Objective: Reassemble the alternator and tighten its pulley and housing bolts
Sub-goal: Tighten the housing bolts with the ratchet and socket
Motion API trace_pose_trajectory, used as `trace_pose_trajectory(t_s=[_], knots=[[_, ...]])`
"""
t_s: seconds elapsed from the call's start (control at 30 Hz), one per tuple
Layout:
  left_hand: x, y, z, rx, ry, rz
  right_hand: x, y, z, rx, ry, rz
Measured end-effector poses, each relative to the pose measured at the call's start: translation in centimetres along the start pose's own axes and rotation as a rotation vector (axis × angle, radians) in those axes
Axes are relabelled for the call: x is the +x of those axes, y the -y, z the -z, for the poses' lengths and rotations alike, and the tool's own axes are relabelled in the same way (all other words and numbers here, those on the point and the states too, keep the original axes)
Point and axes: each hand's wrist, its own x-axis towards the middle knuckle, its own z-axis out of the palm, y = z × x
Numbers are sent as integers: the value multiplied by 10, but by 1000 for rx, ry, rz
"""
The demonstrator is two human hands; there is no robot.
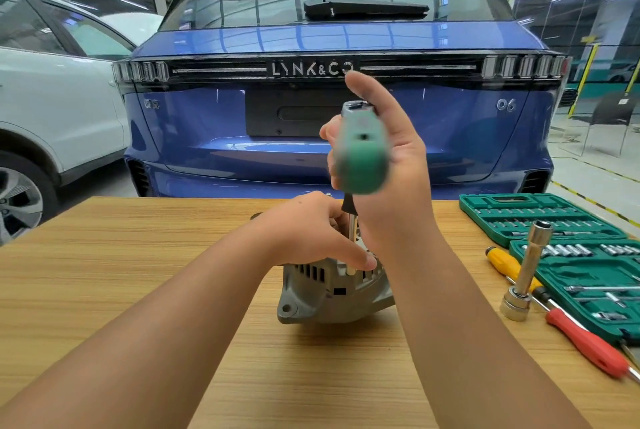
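On the right side of the wooden table [138, 290], two green tool cases lie open side by side. The far tool case [526, 217] holds rows of small bits and sockets seated in moulded slots. The near tool case [588, 293] holds a row of chrome sockets along its far edge and several extension bars and a T-shaped driver in its recesses. Just left of the cases, a long chrome socket extension [526, 265] stands tilted on its wider end. A yellow-handled screwdriver [509, 264] and a red-handled screwdriver [585, 342] lie beside it on the tabletop.

The alternator [322, 293] sits near the middle of the table, its vented grey housing and one mounting ear facing the camera. The left hand [311, 231] rests on top of the alternator, its fingers curled around the lower end of the metal shaft where the shaft meets the housing. The right hand [391, 165] grips the green-handled driver [360, 151] directly above the alternator, fingers wrapped round the handle and thumb raised alongside it. The driver stands close to upright, its shaft running down to the housing top. The handle is blurred.

Behind the table stands a blue car [329, 109], tail toward the camera, with a white car [52, 99] beside it at left.
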Motion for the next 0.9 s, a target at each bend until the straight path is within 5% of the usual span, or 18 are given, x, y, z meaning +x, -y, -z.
trace_pose_trajectory(t_s=[0.23, 0.53, 0.77, 0.9], knots=[[2, 2, -1, 35, -19, 12, -2, 3, 8, 271, 53, -144], [2, 3, -2, 22, -23, 37, 1, 6, 6, 153, 10, -184], [2, 2, -3, 20, -15, 27, 5, 6, 7, -62, -308, -155], [4, 4, -1, 35, -33, 30, 10, 12, 22, 189, -118, -306]])
